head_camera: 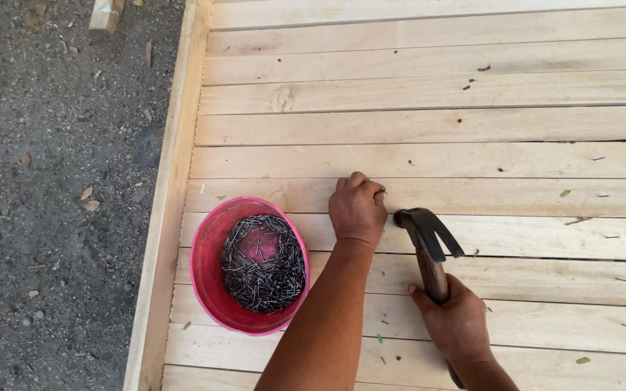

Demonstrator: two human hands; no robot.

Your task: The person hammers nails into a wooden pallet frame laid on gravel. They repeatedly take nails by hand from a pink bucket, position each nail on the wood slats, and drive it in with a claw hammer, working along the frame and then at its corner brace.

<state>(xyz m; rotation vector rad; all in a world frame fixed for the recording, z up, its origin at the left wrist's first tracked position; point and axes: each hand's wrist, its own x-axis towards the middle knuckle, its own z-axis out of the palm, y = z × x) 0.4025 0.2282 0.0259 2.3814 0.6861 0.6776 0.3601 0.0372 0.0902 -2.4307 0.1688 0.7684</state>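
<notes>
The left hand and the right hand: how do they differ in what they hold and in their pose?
The left hand pinches a small nail against a plank, fingers curled down; the right hand grips the wooden handle of a claw hammer. The left hand lies nearer the pink bowl of nails. Both are bare.

Both hands lowered, both closed

The left hand (357,208) is reached forward, knuckles up, fingertips pinched together at the far side. The right hand (456,318) is held nearer the body, fingers wrapped in a fist, thumb laid along the top.
</notes>
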